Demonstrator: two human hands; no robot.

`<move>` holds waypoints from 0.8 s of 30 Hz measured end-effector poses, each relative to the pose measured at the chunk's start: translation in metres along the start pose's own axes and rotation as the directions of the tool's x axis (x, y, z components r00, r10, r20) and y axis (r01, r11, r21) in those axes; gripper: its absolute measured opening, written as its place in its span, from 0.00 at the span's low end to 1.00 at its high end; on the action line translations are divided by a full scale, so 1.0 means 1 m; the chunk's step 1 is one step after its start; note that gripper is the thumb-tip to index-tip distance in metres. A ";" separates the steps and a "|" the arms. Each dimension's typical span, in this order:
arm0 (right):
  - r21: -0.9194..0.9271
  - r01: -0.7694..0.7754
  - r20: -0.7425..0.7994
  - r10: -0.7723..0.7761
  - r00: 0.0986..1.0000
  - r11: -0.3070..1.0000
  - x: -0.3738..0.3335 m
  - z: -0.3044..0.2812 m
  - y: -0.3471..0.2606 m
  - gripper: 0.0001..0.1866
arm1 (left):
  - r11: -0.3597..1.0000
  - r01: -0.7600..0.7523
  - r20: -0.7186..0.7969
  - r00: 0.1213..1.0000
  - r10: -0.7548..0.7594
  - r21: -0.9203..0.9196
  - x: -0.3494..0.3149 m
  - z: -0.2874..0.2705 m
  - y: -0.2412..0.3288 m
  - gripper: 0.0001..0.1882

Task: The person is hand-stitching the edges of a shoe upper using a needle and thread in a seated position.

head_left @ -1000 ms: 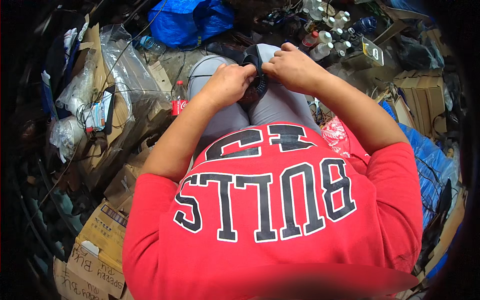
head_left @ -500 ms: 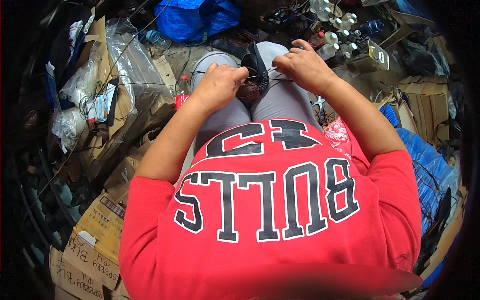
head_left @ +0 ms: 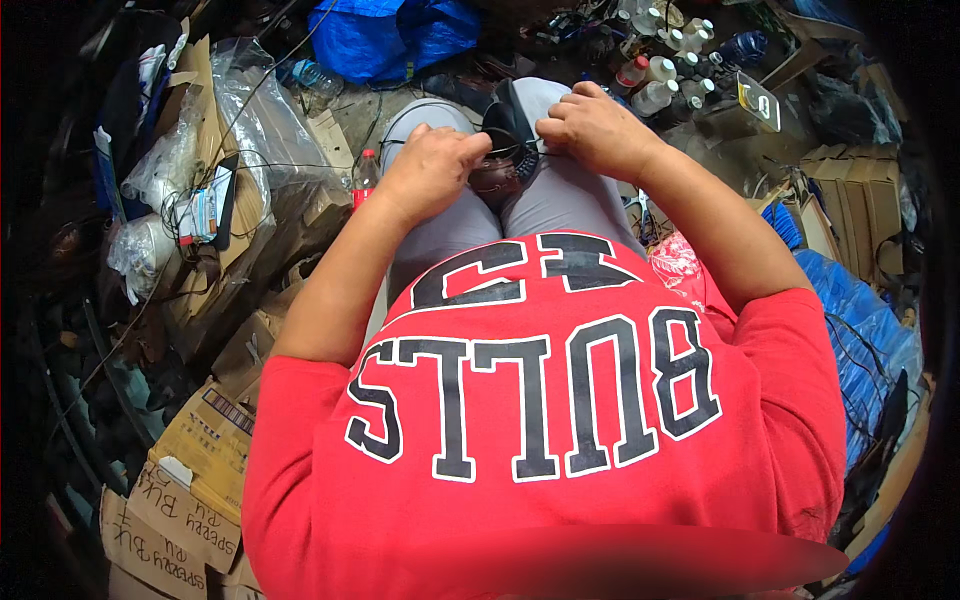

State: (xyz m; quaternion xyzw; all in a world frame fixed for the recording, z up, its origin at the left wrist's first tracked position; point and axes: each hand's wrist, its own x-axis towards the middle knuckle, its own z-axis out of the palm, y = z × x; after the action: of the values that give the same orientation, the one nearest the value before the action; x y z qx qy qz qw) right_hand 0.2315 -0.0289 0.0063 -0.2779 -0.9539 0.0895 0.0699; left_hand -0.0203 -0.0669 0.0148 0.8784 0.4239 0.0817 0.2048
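Observation:
A shoe with a black sole and a brown upper [head_left: 508, 178] is wedged between my grey-trousered thighs, sole edge up. Thin black cord [head_left: 505, 150] crosses in front of it and runs out to both sides. My left hand [head_left: 437, 168] is closed on the cord just left of the shoe, its fingertips pinched near the sole edge. On the right side, my right hand [head_left: 598, 130] is curled close to the shoe over my right thigh, fingers pinched at the cord. Its fingertips are partly hidden by the hand itself.
A blue plastic bag [head_left: 395, 40] lies beyond my knees. Several bottles [head_left: 665, 75] cluster at the far right. A red-capped bottle [head_left: 366, 175] stands by my left forearm. Cardboard [head_left: 195, 450] and clear plastic [head_left: 260, 130] pile on the left; blue plastic sheeting [head_left: 860, 340] lies right.
My right hand has moved a little left toward the shoe, and its raised fingers have curled in. The left hand has shifted only slightly left.

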 end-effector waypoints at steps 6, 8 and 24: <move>-0.008 -0.358 -0.028 0.358 0.933 0.934 -0.091 0.005 0.067 0.02 | 0.943 0.333 -0.208 0.922 -0.326 0.000 -0.088 -0.045 -0.053 0.03; 0.731 -0.564 0.176 0.694 0.698 0.383 -0.093 -0.006 0.066 0.06 | 0.793 0.362 -0.247 0.815 -0.525 -0.491 -0.114 -0.056 -0.056 0.03; 0.593 -0.401 0.259 0.306 0.916 0.698 -0.054 -0.040 0.006 0.12 | 0.970 0.133 -0.059 0.987 -0.147 -0.203 -0.074 -0.085 0.026 0.06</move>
State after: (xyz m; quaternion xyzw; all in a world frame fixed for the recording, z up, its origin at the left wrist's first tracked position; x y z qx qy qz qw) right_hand 0.2868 -0.0479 0.0397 -0.4091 -0.7977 0.4369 0.0739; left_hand -0.0750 -0.1144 0.1056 0.8179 0.4818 0.1412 0.2810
